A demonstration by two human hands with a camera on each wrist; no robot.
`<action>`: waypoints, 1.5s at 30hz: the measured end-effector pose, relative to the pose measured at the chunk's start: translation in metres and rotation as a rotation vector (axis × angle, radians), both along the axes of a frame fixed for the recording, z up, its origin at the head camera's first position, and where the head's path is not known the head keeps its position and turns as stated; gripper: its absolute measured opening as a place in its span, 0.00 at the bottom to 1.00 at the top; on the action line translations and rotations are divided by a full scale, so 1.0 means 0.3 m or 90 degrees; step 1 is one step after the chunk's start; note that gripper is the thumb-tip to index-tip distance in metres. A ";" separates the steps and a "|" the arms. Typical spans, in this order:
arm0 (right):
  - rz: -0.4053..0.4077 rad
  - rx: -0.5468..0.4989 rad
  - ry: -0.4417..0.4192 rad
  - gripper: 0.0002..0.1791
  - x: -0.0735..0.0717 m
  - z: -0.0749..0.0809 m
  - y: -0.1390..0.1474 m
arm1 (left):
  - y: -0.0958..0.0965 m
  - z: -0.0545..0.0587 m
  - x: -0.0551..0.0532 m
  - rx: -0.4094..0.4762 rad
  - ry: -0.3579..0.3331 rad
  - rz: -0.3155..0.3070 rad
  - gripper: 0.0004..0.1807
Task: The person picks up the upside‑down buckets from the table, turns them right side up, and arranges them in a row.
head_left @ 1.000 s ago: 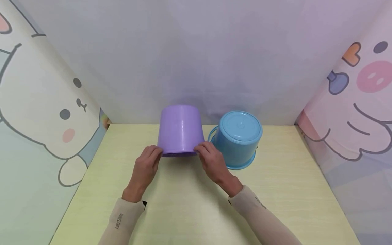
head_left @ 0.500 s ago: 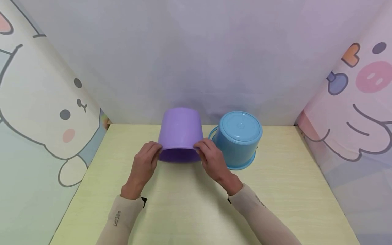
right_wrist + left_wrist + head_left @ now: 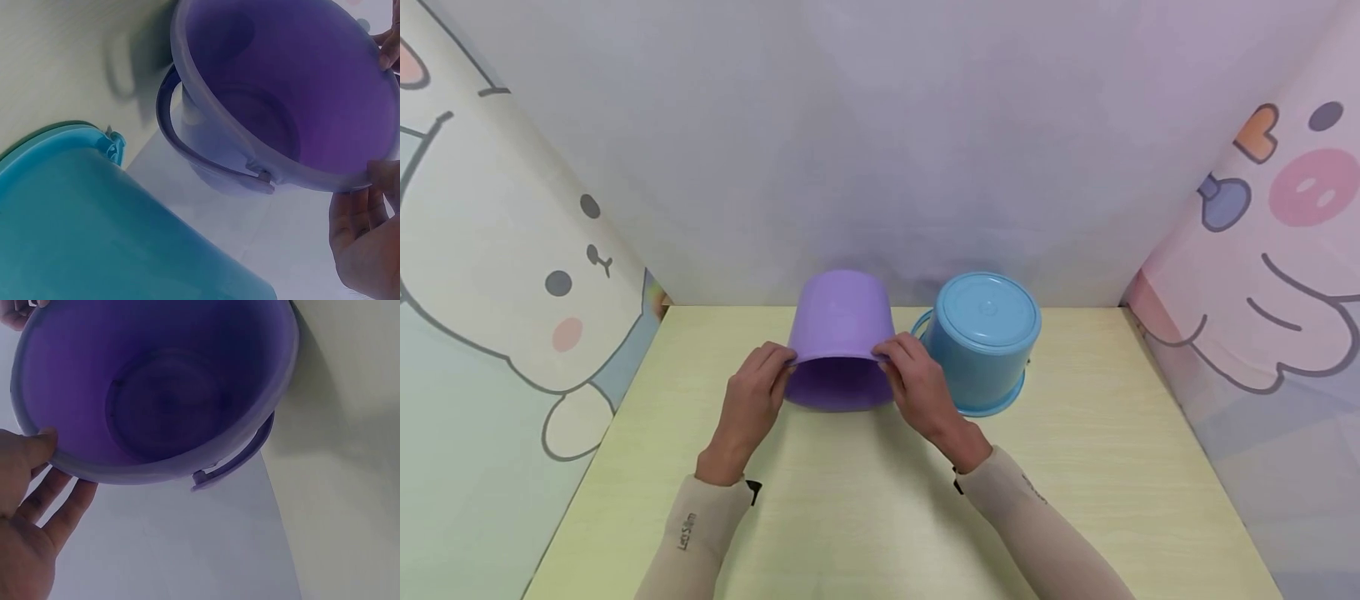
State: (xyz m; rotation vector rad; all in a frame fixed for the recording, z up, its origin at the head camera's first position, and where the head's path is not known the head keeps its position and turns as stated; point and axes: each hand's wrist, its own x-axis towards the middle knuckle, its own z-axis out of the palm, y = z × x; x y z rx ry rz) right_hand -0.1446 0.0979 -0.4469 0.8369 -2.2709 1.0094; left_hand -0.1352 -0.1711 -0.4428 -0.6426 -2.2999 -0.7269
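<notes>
A purple plastic bucket [image 3: 842,312] is tipped on a slant at the back of the table, its mouth facing me. My left hand [image 3: 751,400] pinches its rim on the left, thumb inside and fingers outside, as the left wrist view of the hand [image 3: 31,525] shows. On the right, my right hand [image 3: 922,398] pinches the same rim between thumb and fingers. The bucket's handle [image 3: 187,150] hangs loose below the rim. Its inside [image 3: 165,403] shows nothing in it. Whether its lower rim touches the table I cannot tell.
A blue bucket [image 3: 988,321] stands upside down just right of the purple one, close to my right hand. Its handle [image 3: 920,325] sticks out on its left. A grey-white backdrop [image 3: 865,167] rises behind the pale wooden table [image 3: 1105,467]. Cartoon-printed sheets flank both sides.
The purple bucket's base has come down while my hands lift the front rim slightly, so its mouth turns more toward me. The blue bucket has stayed put.
</notes>
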 end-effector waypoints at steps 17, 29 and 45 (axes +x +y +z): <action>-0.049 -0.054 -0.062 0.15 0.012 -0.033 0.010 | 0.000 0.002 0.003 0.011 -0.026 0.008 0.09; -0.146 -0.184 -0.186 0.25 0.073 -0.147 0.041 | 0.001 -0.003 -0.004 0.026 -0.028 0.012 0.09; -0.127 -0.362 -0.468 0.19 0.112 -0.273 0.019 | 0.002 -0.013 -0.004 0.040 -0.030 0.024 0.12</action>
